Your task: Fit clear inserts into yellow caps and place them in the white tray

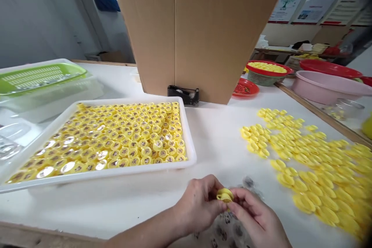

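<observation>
At the front of the white table, my left hand (200, 201) and my right hand (252, 211) meet around a small round yellow plastic piece (225, 193). It has a flat rim and a small loop at its side. Both hands pinch it with thumb and fingers, which hide part of it. Under and beside my hands lie several small clear discs (226, 226) with dark prints. Left of my hands, a white tray (190, 151) bears many yellow round pieces (124, 135) with printed pictures on top. To the right, plain yellow discs (308, 162) are spread across the table.
Behind the tray stands a tall cardboard panel (188, 31), with a black tape dispenser (183, 95) at its foot. A green basket (43, 75) rests at the left. Red plates (245, 88) and a pink basin (325, 85) stand at the back right, beyond a wooden edge strip (319, 114).
</observation>
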Demonstrator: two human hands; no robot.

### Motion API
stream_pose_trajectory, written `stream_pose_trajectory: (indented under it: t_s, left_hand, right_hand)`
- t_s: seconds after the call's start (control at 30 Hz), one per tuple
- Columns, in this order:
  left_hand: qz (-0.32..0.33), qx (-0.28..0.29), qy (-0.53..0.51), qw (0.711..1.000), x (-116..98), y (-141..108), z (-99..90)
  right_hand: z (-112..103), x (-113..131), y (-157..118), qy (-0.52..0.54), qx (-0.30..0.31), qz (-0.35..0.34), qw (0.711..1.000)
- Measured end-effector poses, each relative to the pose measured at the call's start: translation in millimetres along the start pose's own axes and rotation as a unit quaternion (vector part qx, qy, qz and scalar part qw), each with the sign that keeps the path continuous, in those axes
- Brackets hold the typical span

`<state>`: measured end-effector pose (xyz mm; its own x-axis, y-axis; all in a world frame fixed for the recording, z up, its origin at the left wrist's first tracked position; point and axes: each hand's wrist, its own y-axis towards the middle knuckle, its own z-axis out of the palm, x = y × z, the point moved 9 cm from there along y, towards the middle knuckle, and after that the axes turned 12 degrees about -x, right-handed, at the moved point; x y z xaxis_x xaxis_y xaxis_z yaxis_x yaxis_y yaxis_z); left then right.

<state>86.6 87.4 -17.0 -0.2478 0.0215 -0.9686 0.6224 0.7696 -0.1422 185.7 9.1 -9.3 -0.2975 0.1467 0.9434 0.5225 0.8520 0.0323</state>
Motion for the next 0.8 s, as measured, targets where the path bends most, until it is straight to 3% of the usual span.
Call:
stream_pose_trajectory:
  t_s: [0.13,0.23,0.33,0.4,0.5,0.63,0.7,0.8]
  left_hand:
    - [-0.008,-0.01,-0.021,1.0,-8,-4,-14.8]
    - [0.076,-0.045,0.041,0.995,-35,-12,-45.3]
    - [0.186,-0.11,0.14,0.966,-63,-24,-84.0]
    - [0.214,-0.129,0.199,0.948,-70,-29,-109.3]
    - [0.209,-0.16,0.285,0.922,-69,-28,-158.9]
    - [0.156,-0.22,0.38,0.885,-60,-12,-233.0]
    - [0.178,-0.178,0.411,0.876,-58,6,-240.0]
    - [0.269,-0.067,0.451,0.848,-57,34,-213.9]
  right_hand:
    - [10,12,15,0.023,0.038,0.033,0.998]
    - [23,40,32,0.055,0.022,0.047,0.997]
    - [56,73,44,0.074,0.057,0.041,0.995]
    - [86,91,49,0.065,0.118,0.032,0.99]
    - [117,101,65,-0.007,0.148,0.007,0.989]
    - [147,92,97,-0.163,0.174,-0.025,0.971]
    - [160,84,109,-0.188,0.204,-0.024,0.961]
    - [175,76,118,-0.205,0.241,-0.018,0.948]
